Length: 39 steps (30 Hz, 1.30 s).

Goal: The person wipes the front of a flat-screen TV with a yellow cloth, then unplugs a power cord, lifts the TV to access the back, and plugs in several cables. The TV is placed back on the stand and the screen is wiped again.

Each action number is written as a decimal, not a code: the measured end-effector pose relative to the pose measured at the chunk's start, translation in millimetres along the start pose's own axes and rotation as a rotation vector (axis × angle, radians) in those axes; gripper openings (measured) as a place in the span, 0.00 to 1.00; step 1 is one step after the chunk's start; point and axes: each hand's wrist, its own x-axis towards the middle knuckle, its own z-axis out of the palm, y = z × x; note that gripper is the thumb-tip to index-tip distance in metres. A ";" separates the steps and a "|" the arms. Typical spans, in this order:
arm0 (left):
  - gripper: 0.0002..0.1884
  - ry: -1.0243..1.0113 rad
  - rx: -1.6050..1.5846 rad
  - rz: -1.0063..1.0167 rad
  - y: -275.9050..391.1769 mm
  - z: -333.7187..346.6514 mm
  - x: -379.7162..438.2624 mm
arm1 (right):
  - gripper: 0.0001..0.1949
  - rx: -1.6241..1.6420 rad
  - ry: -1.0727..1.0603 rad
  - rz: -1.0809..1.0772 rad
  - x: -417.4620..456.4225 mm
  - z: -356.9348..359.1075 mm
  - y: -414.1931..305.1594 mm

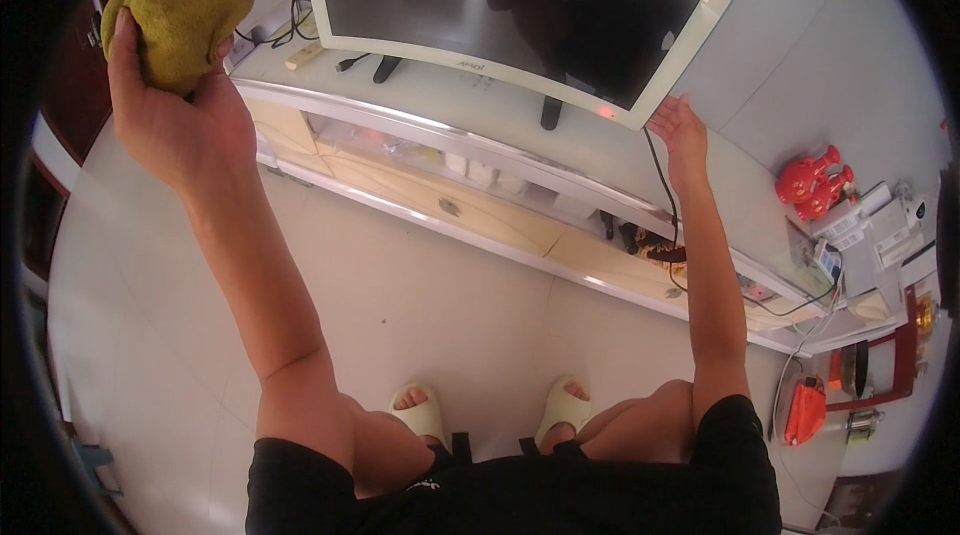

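Note:
My left hand (180, 115) is raised at the upper left, with its fingers wrapped around a bunched olive-yellow cloth (176, 21). Ahead of me a white-framed flat-screen television (480, 68) stands on dark feet, its screen dark and a small red light lit on the lower frame. At the set's lower right corner is my right hand (681, 131), palm partly turned to me. Its fingertips reach the frame's edge and are partly hidden there, so whether they grip it is unclear.
The television stands on a long glass-topped cabinet (465, 126) with open shelves. A remote control (304, 55) and cables lie left; a black cord (654, 160) hangs beside my right hand. Red vases (814, 182) and white boxes (885, 224) stand right. An orange bag (805, 411) is lower right.

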 end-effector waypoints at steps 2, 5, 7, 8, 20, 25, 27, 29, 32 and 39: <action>0.24 0.001 -0.013 -0.009 0.0 1.8 -0.6 | 0.31 0.032 -0.056 -0.079 5.4 1.1 -3.0; 0.24 -0.003 0.000 -0.010 -3.3 2.3 -2.0 | 0.31 0.170 -0.081 -0.153 9.9 19.0 -17.6; 0.23 -0.030 -0.082 -0.041 -5.4 -2.0 -0.4 | 0.30 0.260 -0.088 -0.162 14.7 29.5 -28.3; 0.22 -0.043 -0.122 -0.057 -5.6 -2.7 -0.2 | 0.30 0.288 -0.096 -0.149 18.0 32.3 -31.4; 0.25 -0.044 0.013 -0.057 -4.0 4.3 -8.0 | 0.27 0.347 -0.066 0.028 18.1 38.6 -19.7; 0.24 -0.045 -0.002 -0.068 -8.6 3.7 -8.6 | 0.32 0.301 -0.052 0.080 27.2 31.1 -5.6; 0.23 -0.048 -0.046 -0.068 -9.5 0.2 -6.4 | 0.32 0.289 -0.032 0.057 27.3 33.5 -1.2; 0.22 -0.059 -0.130 -0.072 -10.9 -8.7 0.1 | 0.31 0.301 0.032 0.063 23.2 41.3 0.9; 0.22 -0.068 -0.134 -0.062 -11.8 -14.3 6.6 | 0.30 0.324 0.055 0.046 24.8 42.6 3.6; 0.24 -0.036 0.026 -0.057 -10.7 -5.4 0.9 | 0.30 0.343 0.044 0.035 29.2 40.0 7.6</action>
